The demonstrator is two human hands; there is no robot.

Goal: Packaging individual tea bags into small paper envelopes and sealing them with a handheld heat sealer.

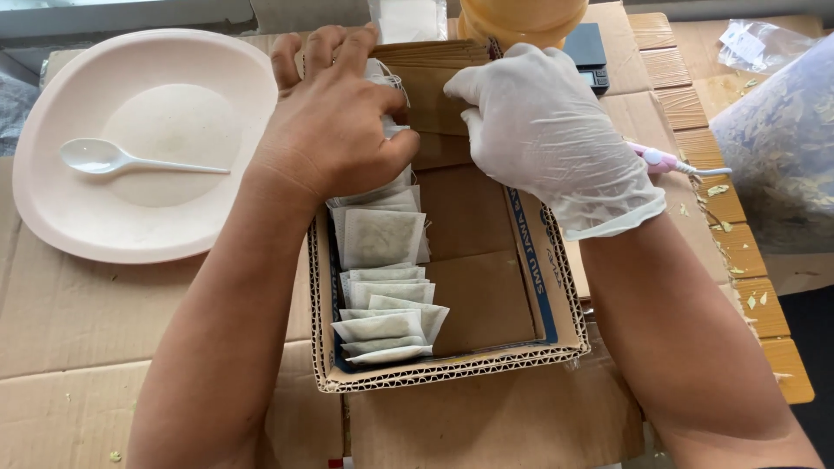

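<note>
Bare left hand (pixel 334 130) flat on tea bags (pixel 382 239)

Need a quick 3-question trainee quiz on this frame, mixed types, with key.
1. True or false: the right hand wears a white glove and the left hand is bare.
2. Where does the white plastic spoon lie? A) in the cardboard box B) on the pale pink plate C) on the wooden slats
3. Fill in: the tea bags stand in a row along the box's ____ side.

Key: 1 true. 2 B. 3 left; the left hand presses on the far end of that row.
</note>
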